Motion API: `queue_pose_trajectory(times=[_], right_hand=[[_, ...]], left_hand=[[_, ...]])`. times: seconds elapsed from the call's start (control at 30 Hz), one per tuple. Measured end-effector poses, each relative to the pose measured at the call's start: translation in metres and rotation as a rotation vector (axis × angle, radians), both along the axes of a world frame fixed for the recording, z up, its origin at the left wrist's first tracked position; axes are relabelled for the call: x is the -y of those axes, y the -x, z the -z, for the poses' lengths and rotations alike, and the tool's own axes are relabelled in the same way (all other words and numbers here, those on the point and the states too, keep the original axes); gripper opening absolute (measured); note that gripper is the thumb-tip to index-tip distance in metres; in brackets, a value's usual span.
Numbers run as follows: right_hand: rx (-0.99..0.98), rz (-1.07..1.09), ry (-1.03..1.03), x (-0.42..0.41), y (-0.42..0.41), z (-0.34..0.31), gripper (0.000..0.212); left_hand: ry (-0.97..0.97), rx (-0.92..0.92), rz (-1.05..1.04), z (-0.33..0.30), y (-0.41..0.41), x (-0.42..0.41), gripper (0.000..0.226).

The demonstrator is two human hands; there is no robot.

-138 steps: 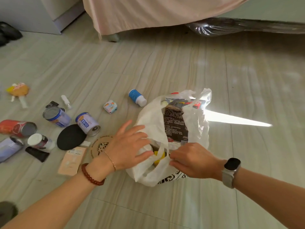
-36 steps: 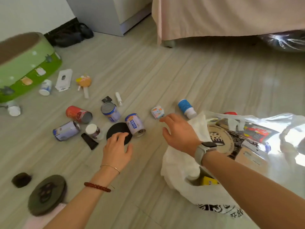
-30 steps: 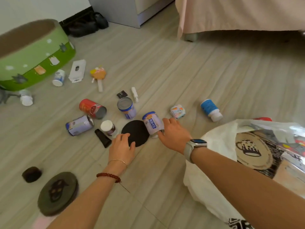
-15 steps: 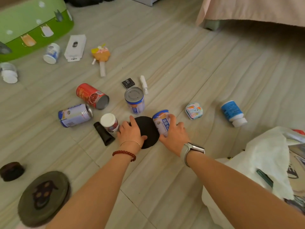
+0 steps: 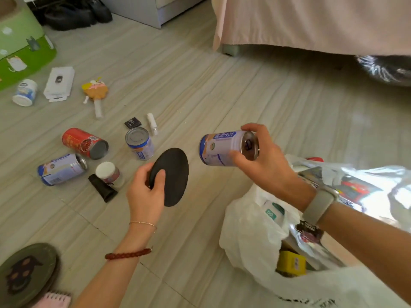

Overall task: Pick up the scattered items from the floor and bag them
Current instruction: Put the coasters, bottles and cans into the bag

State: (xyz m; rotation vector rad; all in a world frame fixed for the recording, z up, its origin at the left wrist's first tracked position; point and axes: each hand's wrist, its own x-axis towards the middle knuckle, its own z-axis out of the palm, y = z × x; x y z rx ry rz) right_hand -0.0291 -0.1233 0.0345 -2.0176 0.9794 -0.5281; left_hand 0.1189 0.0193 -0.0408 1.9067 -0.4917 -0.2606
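My left hand (image 5: 145, 194) grips a flat black disc (image 5: 173, 174) by its left edge, lifted off the floor and tilted. My right hand (image 5: 264, 161) holds a white and blue can (image 5: 222, 147) on its side in the air, just left of the white plastic bag (image 5: 249, 230). The bag sits open at the lower right with several items inside. On the floor to the left lie a red can (image 5: 84, 143), a blue and white can on its side (image 5: 61, 168), an upright blue can (image 5: 140, 143), a small white-capped jar (image 5: 109, 173) and a black tube (image 5: 103, 190).
Farther left lie a white tub (image 5: 25, 92), a white box (image 5: 59, 83), an orange toy on a stick (image 5: 95, 94), a black packet (image 5: 132, 123) and a white stick (image 5: 152, 123). A green round box (image 5: 20, 47), a pink-skirted bed (image 5: 311, 23) and a dark round mat (image 5: 24, 272) border the floor.
Both hands have lifted off the floor: the left raised the black disc, the right raised the white and blue can and carried it right, towards the bag.
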Motion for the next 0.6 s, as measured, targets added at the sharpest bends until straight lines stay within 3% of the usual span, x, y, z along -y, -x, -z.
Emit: queue_pose_trajectory(times=[0.13,0.27,0.4,0.53,0.6], right_hand=[[0.024,0.073,0.094,0.019,0.081,-0.029,0.038],[-0.028,0.148,-0.003,0.033,0.154,-0.026,0.031],[-0.28,-0.053,-0.077,0.035,0.209,-0.013,0.035],[-0.67,-0.391,0.029,0.024,0.245,-0.001,0.045],[-0.776,-0.466,-0.013,0.016,0.259,0.003,0.045]], left_hand=[[0.144,0.042,0.205,-0.046,0.044,0.033,0.009],[0.189,0.088,0.35,-0.076,0.097,0.055,0.013],[0.16,0.158,0.479,-0.081,0.143,0.057,0.012],[0.027,0.226,0.648,-0.065,0.183,0.051,0.017],[-0.022,0.28,0.728,-0.059,0.197,0.051,0.022]])
